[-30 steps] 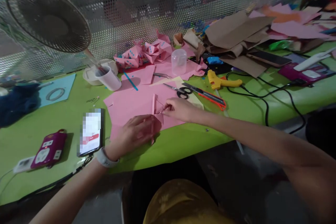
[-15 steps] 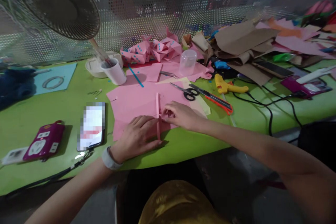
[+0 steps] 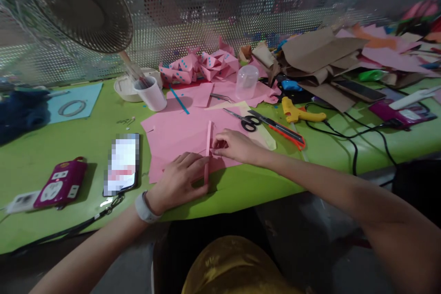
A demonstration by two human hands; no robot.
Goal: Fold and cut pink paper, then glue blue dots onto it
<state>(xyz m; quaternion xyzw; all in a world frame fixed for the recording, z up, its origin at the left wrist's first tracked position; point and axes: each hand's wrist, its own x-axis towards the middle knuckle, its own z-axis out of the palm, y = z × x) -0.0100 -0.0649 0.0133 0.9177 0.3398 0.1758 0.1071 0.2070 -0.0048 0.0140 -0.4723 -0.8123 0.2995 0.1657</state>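
Observation:
A narrow pink paper strip [image 3: 208,135] runs lengthwise over a larger pink paper sheet [image 3: 172,135] near the table's front edge. My left hand [image 3: 182,175] lies low on the sheet, fingers extended and thumb apart, its fingertips touching the strip's left side. From the right, my right hand [image 3: 234,144] reaches the strip's right side with thumb and fingers pinched together. What sits in that pinch is too small to make out. Scissors [image 3: 250,122] with black handles and an orange-black utility knife [image 3: 282,133] rest just beyond my right hand.
A phone [image 3: 122,163] and a purple pouch-like device [image 3: 62,182] lie at left. A white cup [image 3: 150,94], clear plastic cup [image 3: 247,81] and folded pink paper shapes [image 3: 200,65] stand behind. A yellow glue gun [image 3: 301,112] with a cable is at right, near brown paper [image 3: 320,53].
My right hand has shifted slightly up beside the strip, and the strip's top leans a little more to the right. My left hand stays almost in place. The view has moved slightly.

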